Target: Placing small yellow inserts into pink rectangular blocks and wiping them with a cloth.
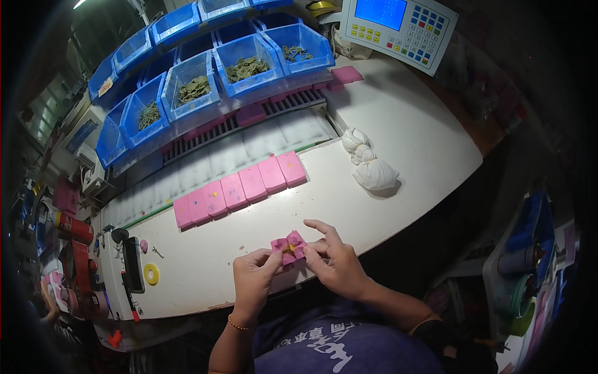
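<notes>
Close to the near edge of the white table, both my hands grip a small pink rubber mould (278,244). Its faces are spread apart, with a yellowish patch in the middle whose nature I cannot make out. My left hand (251,277) pinches the mould's left side between thumb and fingers. On the other side, my right hand (341,269) is closed on the right edge, thumb on top, index finger raised and stretched away. Beyond the hands lies a slanting row of several pink mould blocks (233,191), some with small coloured marks.
Blue bins (249,59) with small greenish pieces rise at the back. A tied white cloth pouch (377,175) lies right of the block row. Far right stands a keypad panel (398,31). On the left are a black tray (132,265) and a yellow tape roll (146,275).
</notes>
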The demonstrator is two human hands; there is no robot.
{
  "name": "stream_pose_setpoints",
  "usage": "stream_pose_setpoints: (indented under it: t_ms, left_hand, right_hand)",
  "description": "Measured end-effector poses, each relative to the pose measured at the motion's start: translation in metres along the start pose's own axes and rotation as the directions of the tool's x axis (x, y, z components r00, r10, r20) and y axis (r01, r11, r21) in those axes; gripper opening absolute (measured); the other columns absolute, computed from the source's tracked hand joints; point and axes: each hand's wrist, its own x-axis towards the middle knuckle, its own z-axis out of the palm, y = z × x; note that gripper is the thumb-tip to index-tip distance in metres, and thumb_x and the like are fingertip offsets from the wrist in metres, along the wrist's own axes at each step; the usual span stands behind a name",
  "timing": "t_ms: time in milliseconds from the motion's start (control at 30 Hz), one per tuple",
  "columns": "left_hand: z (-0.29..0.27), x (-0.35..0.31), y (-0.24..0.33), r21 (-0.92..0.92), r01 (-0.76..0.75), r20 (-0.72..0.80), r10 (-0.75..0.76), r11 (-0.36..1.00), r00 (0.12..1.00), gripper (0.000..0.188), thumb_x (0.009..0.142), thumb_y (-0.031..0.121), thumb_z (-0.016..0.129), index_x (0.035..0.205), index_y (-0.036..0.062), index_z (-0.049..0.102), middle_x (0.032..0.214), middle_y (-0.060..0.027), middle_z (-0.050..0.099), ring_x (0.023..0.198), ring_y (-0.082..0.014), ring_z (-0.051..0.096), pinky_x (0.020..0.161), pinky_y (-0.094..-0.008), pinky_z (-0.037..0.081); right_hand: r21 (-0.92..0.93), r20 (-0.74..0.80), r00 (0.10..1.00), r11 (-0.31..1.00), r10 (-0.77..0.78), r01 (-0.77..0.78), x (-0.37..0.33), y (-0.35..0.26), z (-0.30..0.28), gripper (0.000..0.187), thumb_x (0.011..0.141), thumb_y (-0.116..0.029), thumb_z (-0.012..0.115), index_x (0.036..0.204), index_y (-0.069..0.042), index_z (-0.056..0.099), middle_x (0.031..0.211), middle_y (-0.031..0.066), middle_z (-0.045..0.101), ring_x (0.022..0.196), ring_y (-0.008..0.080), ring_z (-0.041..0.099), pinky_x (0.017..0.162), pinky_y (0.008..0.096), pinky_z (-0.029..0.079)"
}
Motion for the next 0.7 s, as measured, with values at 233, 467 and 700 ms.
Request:
stream_pose_setpoints:
  t_ms: [233, 467, 700]
  left_hand:
    - [0.0001, -0.0003, -0.0001, 0.004, 0.001, 0.002, -0.001, 1.000, 1.000, 0.022, 0.094, 0.010, 0.064, 0.093, -0.0111, 0.071, 0.082, -0.0118, 0.071, 0.075, -0.0143, 0.069, 0.072, -0.0252, 0.057]
    - [0.0022, -0.0014, 0.0023, -0.009, 0.029, -0.012, -0.029, 1.000, 1.000, 0.024, 0.094, 0.012, 0.067, 0.092, -0.0110, 0.071, 0.086, -0.0136, 0.072, 0.077, -0.0154, 0.069, 0.072, -0.0243, 0.057]
    - [0.0031, 0.0031, -0.0031, -0.034, 0.012, 0.033, -0.011, 0.999, 0.999, 0.049, 0.091, 0.016, 0.072, 0.132, -0.0047, 0.055, 0.105, -0.0147, 0.067, 0.085, -0.0164, 0.069, 0.072, -0.0259, 0.058]
  right_hand:
    - [0.013, 0.005, 1.000, 1.000, 0.014, -0.014, 0.0010, 0.0036, -0.0027, 0.049, 0.096, -0.011, 0.058, 0.139, 0.002, 0.039, 0.087, 0.0132, 0.073, 0.073, 0.0109, 0.064, 0.067, 0.0265, 0.052]
    - [-0.091, -0.028, 0.992, 0.988, -0.126, 0.123, 0.0007, 0.0051, 0.0031, 0.042, 0.096, -0.015, 0.060, 0.133, 0.000, 0.048, 0.094, 0.0202, 0.072, 0.072, 0.0266, 0.070, 0.068, 0.0368, 0.055]
    - [-0.332, 0.044, 0.956, 0.898, -0.289, 0.287, 0.0025, 0.0042, 0.0002, 0.039, 0.095, -0.011, 0.060, 0.132, -0.002, 0.054, 0.102, 0.0179, 0.069, 0.082, 0.0323, 0.067, 0.074, 0.0406, 0.055]
